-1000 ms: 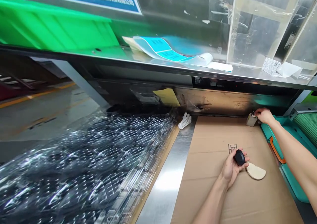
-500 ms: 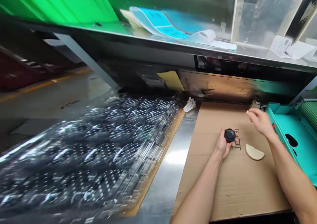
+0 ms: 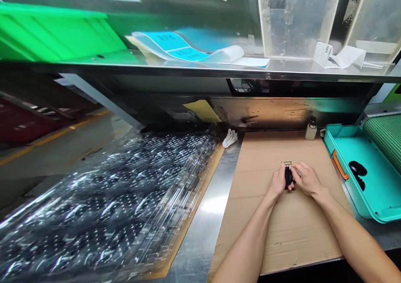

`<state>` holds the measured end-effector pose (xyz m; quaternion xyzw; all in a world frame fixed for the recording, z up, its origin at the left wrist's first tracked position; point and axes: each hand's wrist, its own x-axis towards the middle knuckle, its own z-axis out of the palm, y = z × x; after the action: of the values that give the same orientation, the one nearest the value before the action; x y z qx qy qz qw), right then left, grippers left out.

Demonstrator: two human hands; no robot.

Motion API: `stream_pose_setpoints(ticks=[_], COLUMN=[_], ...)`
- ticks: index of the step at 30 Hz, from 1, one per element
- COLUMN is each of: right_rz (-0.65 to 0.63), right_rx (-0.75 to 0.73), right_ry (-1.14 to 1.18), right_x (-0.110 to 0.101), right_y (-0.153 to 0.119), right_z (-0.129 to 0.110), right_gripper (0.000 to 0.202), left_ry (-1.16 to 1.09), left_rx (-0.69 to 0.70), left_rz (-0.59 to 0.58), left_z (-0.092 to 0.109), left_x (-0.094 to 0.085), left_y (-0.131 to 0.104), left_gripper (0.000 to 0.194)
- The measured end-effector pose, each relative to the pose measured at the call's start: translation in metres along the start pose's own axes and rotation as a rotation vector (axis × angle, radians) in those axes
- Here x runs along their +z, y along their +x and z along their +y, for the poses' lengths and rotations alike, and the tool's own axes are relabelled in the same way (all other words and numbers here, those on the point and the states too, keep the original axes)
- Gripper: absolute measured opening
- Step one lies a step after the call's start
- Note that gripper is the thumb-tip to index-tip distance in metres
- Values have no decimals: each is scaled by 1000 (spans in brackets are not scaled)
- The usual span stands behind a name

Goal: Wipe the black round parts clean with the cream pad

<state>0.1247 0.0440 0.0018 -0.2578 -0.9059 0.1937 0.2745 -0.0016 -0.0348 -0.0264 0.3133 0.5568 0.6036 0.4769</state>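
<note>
My left hand (image 3: 277, 181) is closed round a small black rounded plastic part (image 3: 288, 176), held tilted above the cardboard sheet (image 3: 297, 237). From the right, my right hand (image 3: 307, 178) meets it, thumb and fingers pinched together at the part's upper edge. Whether anything small sits between those right fingertips is too fine to tell. Printed marks (image 3: 287, 163) on the cardboard show just beyond the hands. The pale half-round pad seen earlier does not show now.
At right stands a turquoise tray (image 3: 379, 214) with black round parts (image 3: 357, 168) inside. A small bottle (image 3: 311, 129) and crumpled white material (image 3: 230, 137) sit at the back. Plastic-wrapped black trays (image 3: 119, 199) cover the left. A metal shelf (image 3: 200, 71) overhangs the table.
My right hand has come down and left onto the black part, which has turned from lying face up to more edge-on. The half-round pad has gone from sight. The camera view has shifted right.
</note>
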Motion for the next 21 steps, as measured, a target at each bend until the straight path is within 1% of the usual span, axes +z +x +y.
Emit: stream_pose_setpoints(ticks=[5, 7, 11, 13, 16, 21], right_rz=[4, 10, -29, -26, -2, -17], right_rx=[-73, -69, -37, -32, -32, -36], right_ry=[-80, -89, -67, -59, -79, -136], right_x=[3, 4, 4, 5, 6, 10], right_y=[-2, -1, -2, -2, -3, -4], right_z=[0, -1, 0, 1, 2, 1], right_gripper=[24, 24, 20, 20, 22, 20], left_ry=[73, 94, 128, 150, 182, 207], left_rx=[-2, 10, 30, 34, 40, 40], left_rz=[19, 31, 40, 38, 40, 63], left_z=[-2, -3, -1, 0, 1, 0], left_x=[2, 2, 3, 4, 5, 6], left_y=[0, -1, -5, -6, -7, -7], left_gripper=[79, 79, 79, 78, 77, 78])
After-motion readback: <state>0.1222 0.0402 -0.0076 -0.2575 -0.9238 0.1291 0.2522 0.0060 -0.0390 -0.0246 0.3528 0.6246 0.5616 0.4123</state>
